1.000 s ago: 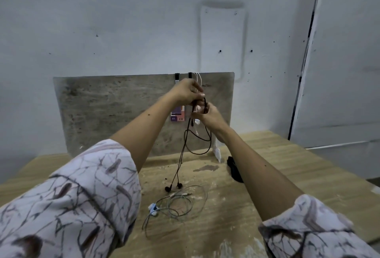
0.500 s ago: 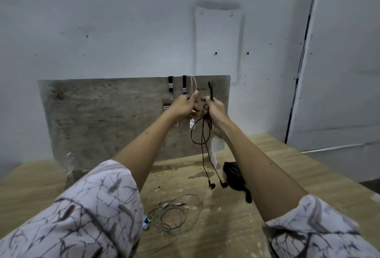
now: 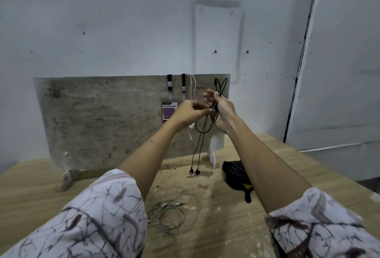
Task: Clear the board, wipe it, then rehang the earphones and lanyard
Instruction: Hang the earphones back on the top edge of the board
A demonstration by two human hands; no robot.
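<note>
Both hands are now sitting a bit further right than a moment ago, and the black earphones (image 3: 202, 134) are hanging lower, so their two buds are dangling just above the table (image 3: 41, 192). The right hand (image 3: 223, 111) is wrapping its fingers around the bunched black cord, and a loop of that cord is sticking up above the hand in front of the board (image 3: 102, 118). The left hand (image 3: 188, 112) is pinching the same cord with its fingertips, right beside the right hand.

Behind the hands, the grey board is standing on the table and leaning near the wall (image 3: 123, 21). A lanyard (image 3: 169, 82) is hanging over the board's top edge, with a card holder (image 3: 169, 110) under it. A thin white cord (image 3: 192, 87) is hanging there too, partly hidden by the left hand.

On the table, a pale green cord (image 3: 174, 212) is lying in loose loops between the two arms. A black pouch (image 3: 236, 175) is lying to the right, partly hidden by the right arm. Both sleeves (image 3: 98, 222) are showing a white pattern with dark lines.
</note>
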